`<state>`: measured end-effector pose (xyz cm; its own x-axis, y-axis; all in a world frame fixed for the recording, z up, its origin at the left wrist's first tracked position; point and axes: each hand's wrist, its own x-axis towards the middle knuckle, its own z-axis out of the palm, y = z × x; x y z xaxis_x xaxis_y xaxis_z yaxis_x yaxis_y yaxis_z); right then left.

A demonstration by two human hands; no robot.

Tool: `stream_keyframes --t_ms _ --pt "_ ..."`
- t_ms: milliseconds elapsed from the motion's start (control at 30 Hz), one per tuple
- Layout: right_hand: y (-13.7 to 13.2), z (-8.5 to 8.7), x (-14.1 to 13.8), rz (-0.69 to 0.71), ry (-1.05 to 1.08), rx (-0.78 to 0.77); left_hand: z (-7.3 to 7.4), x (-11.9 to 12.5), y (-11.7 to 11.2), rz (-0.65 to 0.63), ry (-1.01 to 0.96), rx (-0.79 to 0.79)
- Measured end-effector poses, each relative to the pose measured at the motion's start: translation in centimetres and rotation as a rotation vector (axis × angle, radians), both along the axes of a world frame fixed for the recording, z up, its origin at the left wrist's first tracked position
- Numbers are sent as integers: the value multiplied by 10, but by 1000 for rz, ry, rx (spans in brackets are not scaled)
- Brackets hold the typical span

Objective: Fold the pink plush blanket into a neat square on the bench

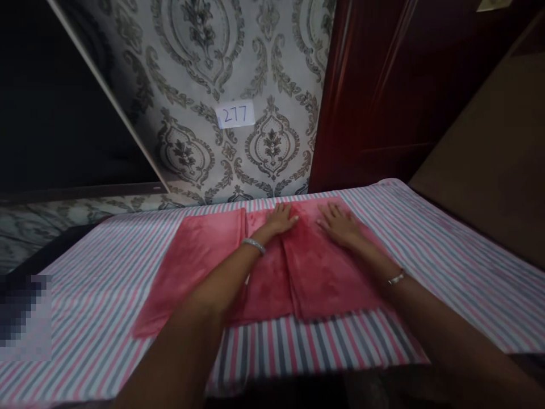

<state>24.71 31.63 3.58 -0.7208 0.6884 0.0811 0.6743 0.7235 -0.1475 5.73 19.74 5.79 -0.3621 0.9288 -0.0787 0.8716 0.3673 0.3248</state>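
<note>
A pinkish-red, plush-looking cloth (268,284) lies on the striped table cover, its left and right sides folded in toward the middle. Between the two folded edges a strip of the lower layer shows. My left hand (280,219) rests flat near the cloth's far edge, by the inner edge of the right fold, fingers stretched out. On the far part of the right fold lies my right hand (339,225), palm down with its fingers spread. Neither hand grips the cloth. My left forearm hides part of the left fold.
Pink, grey and white striped fabric (102,272) covers the table. Behind it stands a patterned wall (272,74) with a paper label (235,115) reading 277. A dark screen (63,113) is at the left, a dark red door (374,85) at the right, and a brown panel (494,153) farther right.
</note>
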Motion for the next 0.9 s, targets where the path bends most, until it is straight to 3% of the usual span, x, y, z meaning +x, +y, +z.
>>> stream_keyframes --t_ms 133,233,400,600,900 --pt "-61 -11 10 208 -38 2 17 -6 -51 -29 14 -57" --pt "-88 -22 9 230 -56 -2 22 -12 -101 24 94 -60" --pt "-103 -38 7 227 -7 66 4 -10 -161 256 225 -110" --pt "-101 -45 8 225 23 112 -29 6 -170 303 357 -19" --pt "-109 -42 8 203 35 127 -35 6 -174 297 407 67"
